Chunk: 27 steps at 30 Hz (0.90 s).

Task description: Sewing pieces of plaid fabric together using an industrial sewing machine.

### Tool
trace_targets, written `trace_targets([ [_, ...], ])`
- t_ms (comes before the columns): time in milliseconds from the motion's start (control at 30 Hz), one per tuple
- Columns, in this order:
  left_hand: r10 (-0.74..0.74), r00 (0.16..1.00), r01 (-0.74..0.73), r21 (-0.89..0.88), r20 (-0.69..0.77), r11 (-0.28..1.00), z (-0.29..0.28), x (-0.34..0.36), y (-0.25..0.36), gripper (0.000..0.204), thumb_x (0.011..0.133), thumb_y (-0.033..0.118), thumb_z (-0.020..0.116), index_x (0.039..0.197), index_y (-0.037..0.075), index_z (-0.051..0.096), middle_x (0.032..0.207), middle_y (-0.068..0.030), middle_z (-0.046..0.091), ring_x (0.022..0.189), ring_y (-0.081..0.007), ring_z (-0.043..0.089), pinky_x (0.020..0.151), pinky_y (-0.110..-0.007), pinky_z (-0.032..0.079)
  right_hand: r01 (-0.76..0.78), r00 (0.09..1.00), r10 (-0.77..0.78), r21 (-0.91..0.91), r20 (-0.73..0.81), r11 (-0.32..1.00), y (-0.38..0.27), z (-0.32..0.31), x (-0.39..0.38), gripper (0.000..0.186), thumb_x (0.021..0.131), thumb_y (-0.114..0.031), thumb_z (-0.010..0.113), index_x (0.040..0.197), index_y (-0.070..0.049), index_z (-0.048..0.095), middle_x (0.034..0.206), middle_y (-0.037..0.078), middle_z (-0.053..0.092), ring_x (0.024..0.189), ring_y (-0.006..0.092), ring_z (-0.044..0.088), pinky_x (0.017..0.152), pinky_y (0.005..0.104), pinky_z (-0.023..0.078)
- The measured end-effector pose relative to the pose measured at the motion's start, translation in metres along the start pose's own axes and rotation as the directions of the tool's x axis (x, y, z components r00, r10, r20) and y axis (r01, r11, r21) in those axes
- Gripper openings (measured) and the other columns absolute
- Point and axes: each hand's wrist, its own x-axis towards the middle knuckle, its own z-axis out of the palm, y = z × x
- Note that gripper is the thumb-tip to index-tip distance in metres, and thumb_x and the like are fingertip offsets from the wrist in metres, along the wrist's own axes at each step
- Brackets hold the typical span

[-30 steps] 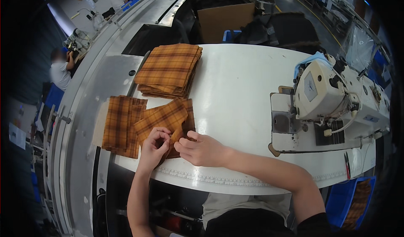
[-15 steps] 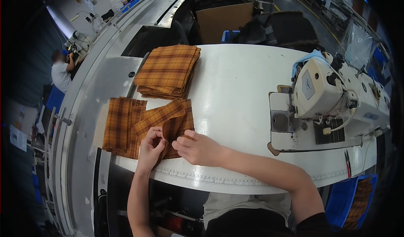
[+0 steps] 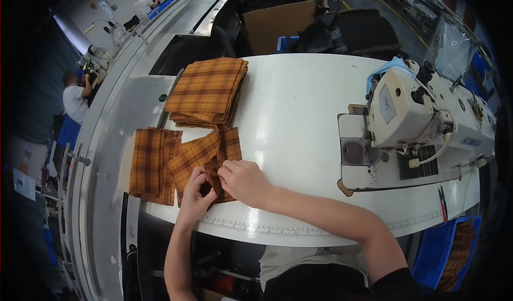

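My left hand (image 3: pixel 195 197) pinches the edge of an orange-brown plaid fabric piece (image 3: pixel 195 154) at the near side of the white table (image 3: pixel 288 108). My right hand (image 3: pixel 246 183), fingers curled, holds the same piece just to the right, where a fold stands up between my hands; my fingertips are partly hidden. A pile of plaid pieces (image 3: pixel 150 165) lies beside them on the left. A taller, squarish stack of plaid pieces (image 3: pixel 204 87) sits beyond.
A white industrial sewing machine (image 3: pixel 398 119) stands on the right, red-handled scissors (image 3: pixel 443 205) near it. A blue bin (image 3: pixel 428 253) with plaid fabric is at lower right. Cardboard box (image 3: pixel 278 26) and dark material (image 3: pixel 355 36) lie behind the table. Two seated people (image 3: pixel 75 100) (image 3: pixel 142 7) work at left.
My right hand has moved up toward the fold, closer to my left hand. The fold of fabric between my hands has shifted, and the view has moved slightly.
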Motion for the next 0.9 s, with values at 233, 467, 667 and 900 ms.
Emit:
trace_targets([
  [233, -0.132, 0.964, 0.052, -0.318, -0.233, 0.946, -0.008, 0.003, -0.009, 0.006, 0.093, -0.003, 0.054, 0.094, 0.001, 0.059, 0.118, -0.0024, 0.053, 0.095, -0.0073, 0.052, 0.084, -0.021, 0.041, 0.039, 0.998, -0.037, -0.042, 0.048, 0.998, 0.012, -0.029, -0.013, 0.02, 0.073, -0.009, 0.067, 0.092, -0.004, 0.06, 0.091, 0.009, 0.059, 0.093, 0.0244, 0.058, 0.085, 0.0374, 0.048],
  [467, -0.157, 0.976, 0.088, -0.379, -0.153, 0.921, -0.012, 0.003, -0.018, 0.01, 0.097, 0.002, 0.05, 0.101, 0.001, 0.06, 0.112, 0.0, 0.059, 0.093, -0.0064, 0.053, 0.085, -0.021, 0.042, 0.258, 0.956, -0.267, 0.086, 0.124, 0.962, 0.013, -0.045, -0.006, 0.043, 0.08, -0.023, 0.068, 0.119, -0.006, 0.062, 0.131, 0.017, 0.055, 0.124, 0.0325, 0.051, 0.109, 0.048, 0.035],
  [667, -0.572, 0.7, 0.124, -0.716, -0.427, 0.687, -0.072, -0.007, -0.056, 0.034, 0.103, 0.019, 0.051, 0.132, 0.002, 0.054, 0.126, -0.0084, 0.061, 0.116, -0.0194, 0.059, 0.098, -0.031, 0.049, 0.323, 0.916, -0.287, -0.093, 0.28, 0.942, 0.016, -0.024, -0.021, 0.06, 0.096, -0.053, 0.048, 0.133, -0.007, 0.058, 0.146, 0.026, 0.044, 0.138, 0.045, 0.037, 0.118, 0.0515, 0.024],
  [900, -0.074, 0.663, -0.485, -0.502, -0.745, 0.716, -0.243, -0.048, -0.014, 0.062, 0.102, 0.042, 0.05, 0.15, 0.007, 0.032, 0.149, -0.0159, 0.042, 0.132, -0.0313, 0.049, 0.111, -0.047, 0.043, 0.302, 0.882, -0.213, -0.158, 0.419, 0.94, 0.009, -0.027, -0.015, 0.064, 0.096, -0.056, 0.044, 0.134, -0.006, 0.057, 0.148, 0.028, 0.039, 0.14, 0.0464, 0.032, 0.118, 0.0528, 0.02],
])
